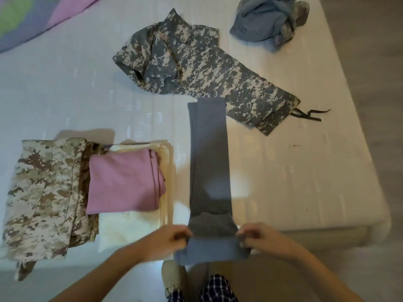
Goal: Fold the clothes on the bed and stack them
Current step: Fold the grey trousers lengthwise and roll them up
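Grey garment [209,162], a long strip on the bed [305,171] beside the stack [87,188]: your left hand [168,238] and right hand [259,236] pinch its near corners. Carry both evenly up to the far hem, edges aligned.

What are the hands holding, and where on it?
Left hand and right hand pinch the long grey garment at its near end's two corners.

You're looking down on a white bed [305,171], a pale glare near its middle. Grey wood-grain floor [370,62] runs right of the bed; a pink-and-green blanket [32,18] covers its far-left corner.
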